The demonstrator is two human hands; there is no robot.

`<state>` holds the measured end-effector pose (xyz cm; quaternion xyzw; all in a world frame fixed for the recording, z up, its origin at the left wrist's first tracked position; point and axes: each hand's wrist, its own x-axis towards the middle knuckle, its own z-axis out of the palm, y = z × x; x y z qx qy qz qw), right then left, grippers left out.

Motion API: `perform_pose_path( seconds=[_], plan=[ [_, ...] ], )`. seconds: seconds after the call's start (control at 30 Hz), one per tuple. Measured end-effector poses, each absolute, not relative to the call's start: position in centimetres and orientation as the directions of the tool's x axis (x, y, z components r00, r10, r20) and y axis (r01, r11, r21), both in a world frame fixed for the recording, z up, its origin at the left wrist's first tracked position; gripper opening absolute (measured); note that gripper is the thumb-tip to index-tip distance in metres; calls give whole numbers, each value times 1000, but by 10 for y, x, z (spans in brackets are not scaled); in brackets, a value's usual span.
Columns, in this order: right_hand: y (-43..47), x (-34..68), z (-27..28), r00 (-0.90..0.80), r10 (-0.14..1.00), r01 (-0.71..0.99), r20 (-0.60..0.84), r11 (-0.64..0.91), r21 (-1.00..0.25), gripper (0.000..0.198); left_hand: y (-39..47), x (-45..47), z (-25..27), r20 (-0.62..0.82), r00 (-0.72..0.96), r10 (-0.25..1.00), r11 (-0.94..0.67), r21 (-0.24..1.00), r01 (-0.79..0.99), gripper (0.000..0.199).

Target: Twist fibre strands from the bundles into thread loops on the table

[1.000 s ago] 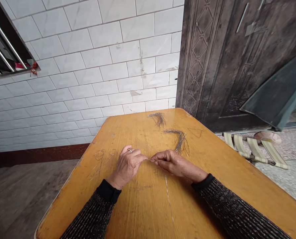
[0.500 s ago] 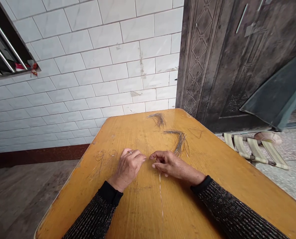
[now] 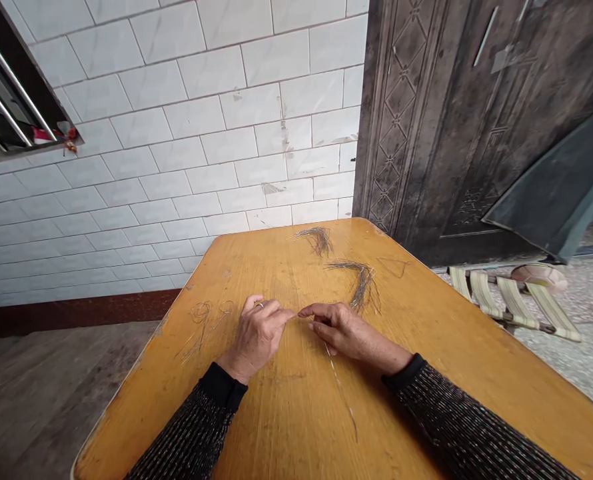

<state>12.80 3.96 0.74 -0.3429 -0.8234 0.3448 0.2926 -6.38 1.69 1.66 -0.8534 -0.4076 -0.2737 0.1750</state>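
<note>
Over the middle of the wooden table (image 3: 276,427), my left hand (image 3: 262,331) is closed in a pinch, a ring on one finger. Its fingertips meet those of my right hand (image 3: 344,330), which is curled with the index finger stretched toward the left. A thin metal wire (image 3: 340,387) runs from between the two hands and hangs down below my right hand. The pinched end of the wire is mostly hidden by the fingers. Left of my left hand lie a few wires twisted into loops (image 3: 200,312). Beyond my right hand rests a bent bundle of wires (image 3: 361,283).
A smaller wire bundle (image 3: 319,239) lies near the table's far edge, and a single bent wire (image 3: 396,267) to the right. White tiled wall (image 3: 256,143) stands behind, with a dark metal door (image 3: 441,133) at right. A strapped folding stool (image 3: 514,303) sits beside the table.
The wire's free end has swung to the right and now shows whole above the table. My right fingers have shifted slightly, the index finger straighter. My left hand has barely moved.
</note>
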Motion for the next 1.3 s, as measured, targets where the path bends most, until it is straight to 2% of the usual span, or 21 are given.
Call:
perform_pose_path(
  seconds=[0.13, 0.3, 0.53, 0.8, 1.03, 1.2, 1.3],
  plan=[
    [40, 129, 7, -605, 763, 347, 227, 509, -787, 27, 15, -61, 19, 628, 491, 604, -555, -111, 825, 26],
    [38, 126, 10, -568, 797, 357, 207, 465, -810, 23, 13, -58, 19, 624, 480, 616, -568, -69, 820, 21],
    [35, 124, 12, -602, 773, 333, 201, 472, -816, 19, 13, -52, 19, 602, 495, 627, -574, -73, 816, 19],
    [41, 130, 12, -536, 827, 329, 170, 391, -860, 18, 21, -64, 17, 605, 457, 652, -592, 29, 806, 15],
    [42, 126, 9, -562, 754, 366, 340, 596, -715, 20, 18, -57, 13, 595, 449, 667, -594, 61, 802, 16],
    [42, 129, 14, -494, 800, 394, 341, 556, -732, 24, 22, -63, 12, 596, 422, 683, -590, 111, 800, 13],
    [42, 132, 16, -525, 781, 372, 339, 569, -734, 27, 23, -66, 12, 590, 445, 674, -612, 109, 783, 15]
  ],
)
